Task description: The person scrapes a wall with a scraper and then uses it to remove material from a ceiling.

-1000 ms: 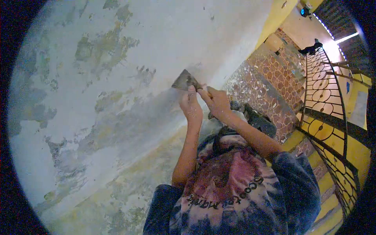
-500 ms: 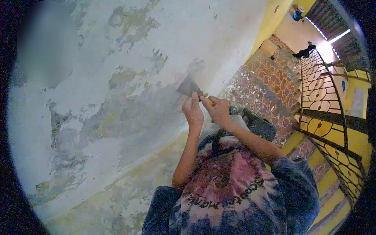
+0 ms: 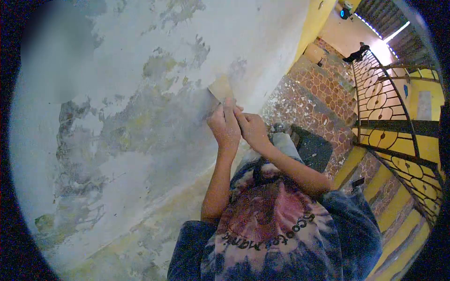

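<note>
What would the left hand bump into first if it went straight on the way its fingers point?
The scraper blade: the left hand already seems to touch it. Beyond that is the patchy wall, though the gap, if any, is hard to judge.

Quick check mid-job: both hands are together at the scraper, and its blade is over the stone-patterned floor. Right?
Not quite. The head view shows the blade of the scraper at the patchy wall, not over the stone-patterned floor. The left hand and right hand are together at the scraper, as you said.
</note>
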Demonstrator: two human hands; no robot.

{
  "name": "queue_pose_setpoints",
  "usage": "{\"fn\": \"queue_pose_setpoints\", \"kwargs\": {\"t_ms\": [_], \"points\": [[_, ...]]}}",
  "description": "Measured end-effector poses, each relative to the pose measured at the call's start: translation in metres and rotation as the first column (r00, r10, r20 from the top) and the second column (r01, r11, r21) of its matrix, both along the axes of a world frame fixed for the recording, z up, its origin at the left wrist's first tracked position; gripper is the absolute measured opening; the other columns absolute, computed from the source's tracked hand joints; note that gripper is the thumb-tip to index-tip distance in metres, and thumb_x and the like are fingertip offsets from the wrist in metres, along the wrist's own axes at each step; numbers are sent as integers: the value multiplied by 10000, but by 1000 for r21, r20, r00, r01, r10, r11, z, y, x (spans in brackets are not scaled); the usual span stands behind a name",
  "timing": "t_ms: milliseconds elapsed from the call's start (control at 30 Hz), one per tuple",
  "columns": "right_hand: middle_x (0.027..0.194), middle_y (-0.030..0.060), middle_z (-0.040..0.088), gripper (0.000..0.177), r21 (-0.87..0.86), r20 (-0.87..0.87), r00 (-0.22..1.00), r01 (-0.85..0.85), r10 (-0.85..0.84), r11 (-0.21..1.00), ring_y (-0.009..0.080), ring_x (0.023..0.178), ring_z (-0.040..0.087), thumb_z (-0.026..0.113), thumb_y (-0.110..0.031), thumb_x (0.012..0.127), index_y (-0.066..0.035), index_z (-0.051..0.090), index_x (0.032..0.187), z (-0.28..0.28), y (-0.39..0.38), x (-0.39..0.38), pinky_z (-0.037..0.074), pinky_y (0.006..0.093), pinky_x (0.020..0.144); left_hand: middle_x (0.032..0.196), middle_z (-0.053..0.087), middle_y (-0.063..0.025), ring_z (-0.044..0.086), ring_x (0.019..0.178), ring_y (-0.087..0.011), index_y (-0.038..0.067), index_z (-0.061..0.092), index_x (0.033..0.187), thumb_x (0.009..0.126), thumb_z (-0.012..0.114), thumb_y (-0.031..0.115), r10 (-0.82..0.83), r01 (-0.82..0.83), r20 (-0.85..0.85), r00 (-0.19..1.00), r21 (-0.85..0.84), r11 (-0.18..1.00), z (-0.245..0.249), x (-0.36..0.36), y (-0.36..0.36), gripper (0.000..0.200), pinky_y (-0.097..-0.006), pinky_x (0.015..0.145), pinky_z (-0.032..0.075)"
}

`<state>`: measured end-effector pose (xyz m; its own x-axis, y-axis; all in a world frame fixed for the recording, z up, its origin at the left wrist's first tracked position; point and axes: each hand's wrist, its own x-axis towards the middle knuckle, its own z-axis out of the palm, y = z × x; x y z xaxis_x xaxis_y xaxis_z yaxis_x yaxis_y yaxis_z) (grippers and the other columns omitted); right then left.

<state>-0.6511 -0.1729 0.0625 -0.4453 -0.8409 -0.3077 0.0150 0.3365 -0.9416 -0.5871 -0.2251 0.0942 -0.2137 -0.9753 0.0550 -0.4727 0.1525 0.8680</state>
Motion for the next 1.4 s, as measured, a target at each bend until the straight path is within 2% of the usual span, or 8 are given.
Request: {"fn": "queue_pose_setpoints", "kwargs": {"t_ms": [367, 700, 867, 933, 1000, 1233, 1333, 1400], "points": [[618, 204, 596, 629, -87, -125, 991, 40, -51, 995, 297, 585, 613, 401, -513, 905, 46, 639, 746, -10, -9, 20, 460, 396, 579, 629, 612, -167, 607, 583, -286, -43, 605, 731, 930, 418, 221, -74, 101, 118, 990, -242, 965, 23, 5, -10, 381, -389, 586, 459], [744, 198, 644, 461, -161, -85, 996, 10, -24, 987, 228, 612, 623, 485, -387, 912, 48, 638, 884, 50, 12, 11, 474, 341, 591, 680, 608, -109, 578, 591, -206, -36, 579, 919, 958, 389, 318, 0, -3, -200, 980, -13, 1000, 31, 15, 9, 403, -330, 561, 454], [741, 31, 483, 269, -329, 381, 916, 8, 125, 944, 83, 639, 488, 431, -226, 952, -15, 489, 1108, 75, 37, 37, 386, 263, 497, 666, 574, -68, 582, 638, -169, -48, 473, 1172, 975, 342, 359, 20, 225, -638, 770, 301, 927, 44, 34, 26, 470, -279, 591, 468], [759, -14, 468, 226, -281, 291, 931, -137, 220, 950, 52, 618, 472, 424, -222, 958, -54, 452, 1107, 78, 42, 39, 365, 219, 483, 650, 560, -77, 583, 646, -184, -50, 443, 1205, 967, 355, 406, 57, 405, -771, 634, 394, 825, 46, 47, 28, 522, -280, 613, 472], [770, -1, 469, 210, -285, 599, 780, -3, 181, 958, 43, 630, 463, 419, -225, 959, -49, 445, 1068, 96, 36, 49, 367, 205, 481, 644, 550, -66, 577, 644, -187, -42, 477, 1125, 959, 367, 439, 26, 404, -766, 643, 367, 838, 57, 51, 24, 521, -285, 616, 469], [837, 52, 486, 401, -380, 638, 760, 166, 128, 910, 62, 616, 431, 459, -286, 948, 0, 402, 1223, 100, 28, 63, 355, 215, 496, 605, 512, -29, 516, 596, -139, 37, 491, 930, 963, 358, 442, 51, 309, -653, 756, 425, 851, 86, 53, 21, 428, -265, 547, 411], [939, 87, 496, 398, -356, 573, 795, 25, 197, 934, 57, 648, 461, 468, -293, 944, -16, 414, 1224, 101, 30, 58, 364, 200, 509, 600, 509, -22, 492, 585, -113, 51, 497, 903, 961, 367, 445, 42, 236, -537, 842, 439, 867, 87, 53, 19, 419, -251, 527, 386], [1020, 161, 479, 426, -548, -256, 965, -92, -63, 831, 151, 740, 520, 477, -295, 936, -10, 391, 1241, 78, 27, 70, 424, 274, 573, 603, 512, -19, 482, 582, -103, 58, 500, 888, 960, 373, 446, 20, 227, -521, 854, 406, 885, 89, 56, 21, 415, -246, 519, 376]]}}
